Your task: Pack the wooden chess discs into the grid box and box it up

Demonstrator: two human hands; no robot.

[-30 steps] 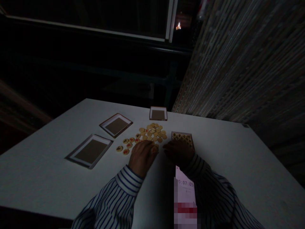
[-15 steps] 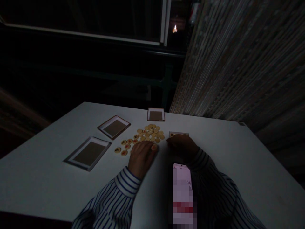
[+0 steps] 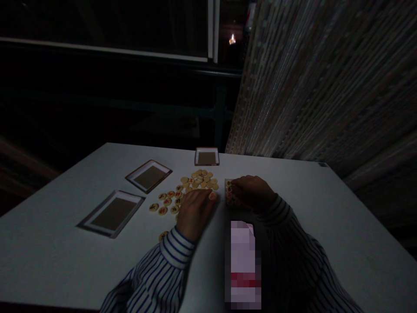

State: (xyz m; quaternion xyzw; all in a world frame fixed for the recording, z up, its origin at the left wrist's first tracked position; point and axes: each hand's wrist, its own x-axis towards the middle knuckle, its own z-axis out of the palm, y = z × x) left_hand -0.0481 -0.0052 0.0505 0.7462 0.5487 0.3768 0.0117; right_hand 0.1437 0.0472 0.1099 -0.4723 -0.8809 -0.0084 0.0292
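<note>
My left hand (image 3: pixel 195 211) pinches a xiangqi piece (image 3: pixel 212 196) between thumb and fingers, its reddish marked face showing. Loose xiangqi pieces (image 3: pixel 162 211) lie beside and beyond that hand, some with red or black characters up, others plain. Just right of them sits a small box (image 3: pixel 227 181) holding rows of pieces. Over its right part my right hand (image 3: pixel 252 191) is bent down, fingers curled at the pieces inside. What those fingertips hold, if anything, is hidden in shadow.
On the white table (image 3: pixel 293 243) stand a grey-rimmed tray (image 3: pixel 128 217), a brown-rimmed tray (image 3: pixel 140 184) and a smaller tray (image 3: pixel 207 148) at the back. A phone (image 3: pixel 243 261), partly blurred, lies between my forearms. A string curtain (image 3: pixel 280 87) hangs behind the table's right side.
My right hand has shifted rightward off the box's left part, baring rows of pieces there. The left hand still holds its piece. The whole view has shifted slightly.
</note>
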